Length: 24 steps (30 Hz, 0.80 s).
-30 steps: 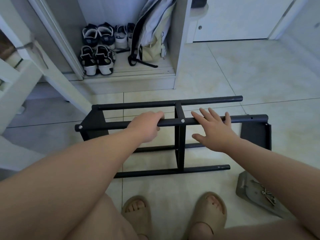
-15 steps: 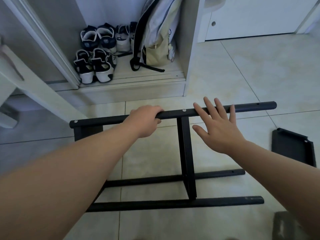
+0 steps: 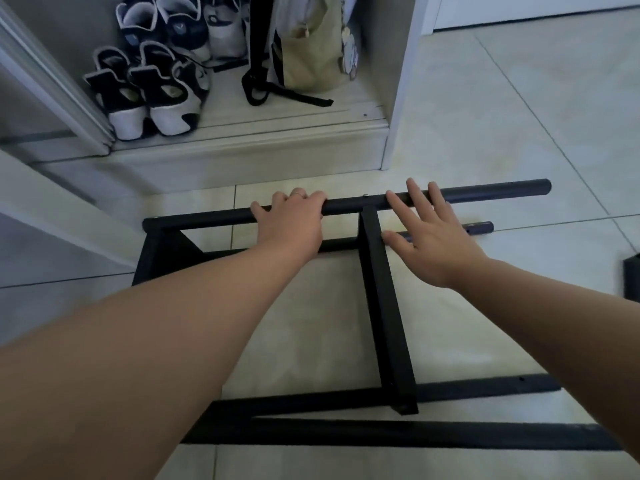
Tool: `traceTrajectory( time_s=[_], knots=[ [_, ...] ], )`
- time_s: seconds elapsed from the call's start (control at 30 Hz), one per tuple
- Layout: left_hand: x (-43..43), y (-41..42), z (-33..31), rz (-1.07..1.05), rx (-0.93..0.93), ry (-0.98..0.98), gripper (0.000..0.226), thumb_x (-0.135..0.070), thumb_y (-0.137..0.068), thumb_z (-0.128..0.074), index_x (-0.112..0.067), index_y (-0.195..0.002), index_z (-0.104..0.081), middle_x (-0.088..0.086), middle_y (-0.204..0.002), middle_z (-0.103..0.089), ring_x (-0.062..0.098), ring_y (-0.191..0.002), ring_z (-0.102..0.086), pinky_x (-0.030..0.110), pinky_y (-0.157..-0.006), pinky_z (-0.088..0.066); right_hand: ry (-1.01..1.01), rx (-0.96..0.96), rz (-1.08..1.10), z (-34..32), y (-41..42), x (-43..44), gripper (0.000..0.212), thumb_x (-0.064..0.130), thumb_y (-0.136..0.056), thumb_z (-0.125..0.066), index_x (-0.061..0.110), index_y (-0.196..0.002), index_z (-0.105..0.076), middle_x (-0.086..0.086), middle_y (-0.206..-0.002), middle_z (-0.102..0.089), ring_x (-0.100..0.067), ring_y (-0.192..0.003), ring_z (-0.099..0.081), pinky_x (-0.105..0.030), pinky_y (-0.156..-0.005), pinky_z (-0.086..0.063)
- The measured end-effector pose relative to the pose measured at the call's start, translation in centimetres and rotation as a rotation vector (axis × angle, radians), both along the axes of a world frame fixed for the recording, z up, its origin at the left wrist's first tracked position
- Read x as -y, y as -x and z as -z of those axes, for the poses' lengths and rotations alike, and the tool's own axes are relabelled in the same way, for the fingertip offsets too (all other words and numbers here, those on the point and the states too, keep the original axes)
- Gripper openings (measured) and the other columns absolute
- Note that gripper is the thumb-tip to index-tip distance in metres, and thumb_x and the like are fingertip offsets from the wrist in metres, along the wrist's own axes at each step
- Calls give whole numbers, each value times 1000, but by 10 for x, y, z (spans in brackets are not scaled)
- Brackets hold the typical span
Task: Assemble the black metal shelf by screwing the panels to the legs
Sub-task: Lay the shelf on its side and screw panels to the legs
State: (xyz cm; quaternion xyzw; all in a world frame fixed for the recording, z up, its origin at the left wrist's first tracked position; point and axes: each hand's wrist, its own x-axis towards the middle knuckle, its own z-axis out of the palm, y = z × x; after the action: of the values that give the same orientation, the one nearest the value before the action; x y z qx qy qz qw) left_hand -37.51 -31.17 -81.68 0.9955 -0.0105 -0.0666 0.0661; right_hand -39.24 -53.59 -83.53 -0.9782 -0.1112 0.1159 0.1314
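Far left, black-and-white sneakers (image 3: 152, 95) sit in the closet. The half-built black metal shelf frame (image 3: 382, 306) lies on its side on the pale tiled floor (image 3: 519, 98). The left hand (image 3: 291, 223) has its grip wrapped round the frame's far round black leg tube (image 3: 485, 192). Right of the crossbar, the right hand (image 3: 433, 233) rests on that tube, grip wide, fingers straight. At the right edge is a dark piece (image 3: 632, 277), possibly a loose panel.
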Motion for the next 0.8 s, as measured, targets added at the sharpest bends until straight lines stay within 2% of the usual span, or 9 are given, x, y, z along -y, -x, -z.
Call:
traceTrajectory(
  time_s=[0.17,0.23,0.33,0.37,0.47,0.57,0.63,0.7,0.8],
  knots=[
    [-2,1,11,-7,52,61,27,-20,-103,-45,-31,-126,-52,-2,-130,-49,27,-123,-41,63,-112,-20,-50,-25,14,2,5,6,68,61,-100,-21,37,-161,-1,5,-169,13,-21,-154,19,-44,-126,4],
    [-2,11,8,3,123,92,32,-24,-101,-51,-30,-133,-51,-3,-137,-46,26,-129,-37,56,-113,-22,-78,-29,20,-7,21,8,70,62,-98,-20,39,-161,-1,7,-169,13,-20,-155,19,-43,-125,5],
    [6,42,1,59,197,166,36,-32,-97,-56,-25,-132,-51,0,-136,-48,27,-125,-42,43,-105,-35,-115,-40,2,-24,55,13,70,62,-97,-20,39,-161,-1,10,-169,13,-17,-155,18,-41,-126,5],
    [12,54,-1,68,124,238,35,-35,-97,-55,-22,-130,-53,1,-133,-51,26,-121,-47,42,-102,-40,-121,-46,-8,-30,68,15,69,60,-98,-22,39,-161,-2,10,-169,12,-17,-155,17,-40,-126,4],
    [27,94,-7,-14,-290,484,39,-44,-99,-53,-16,-126,-59,0,-120,-62,20,-109,-58,35,-95,-47,-117,-83,-68,-50,109,26,69,60,-99,-26,36,-161,-8,9,-170,1,-15,-156,8,-40,-127,-1],
    [37,130,-11,-85,-561,585,46,-51,-100,-48,-13,-118,-67,4,-112,-70,23,-104,-64,38,-97,-50,-120,-136,-114,-61,154,35,70,58,-97,-33,30,-160,-22,6,-166,-25,-17,-154,-17,-34,-124,-14],
    [43,149,-13,-111,-648,623,47,-52,-100,-48,-13,-115,-69,9,-111,-72,27,-102,-67,41,-97,-51,-64,-161,-141,-58,183,41,65,52,-99,-44,27,-158,-31,4,-159,-39,-19,-147,-32,-31,-118,-21],
    [52,162,-15,-119,-683,652,43,-50,-99,-51,-12,-112,-69,12,-112,-72,28,-103,-68,38,-93,-51,25,-190,-153,-51,203,44,63,48,-100,-51,27,-156,-32,5,-156,-44,-20,-144,-37,-32,-116,-22],
    [68,169,-17,-167,-704,705,41,-43,-98,-56,-5,-111,-66,14,-114,-72,30,-105,-69,38,-88,-53,114,-238,-148,-37,215,47,59,46,-101,-49,28,-154,-33,5,-150,-49,-22,-138,-43,-36,-116,-25]
  ],
)
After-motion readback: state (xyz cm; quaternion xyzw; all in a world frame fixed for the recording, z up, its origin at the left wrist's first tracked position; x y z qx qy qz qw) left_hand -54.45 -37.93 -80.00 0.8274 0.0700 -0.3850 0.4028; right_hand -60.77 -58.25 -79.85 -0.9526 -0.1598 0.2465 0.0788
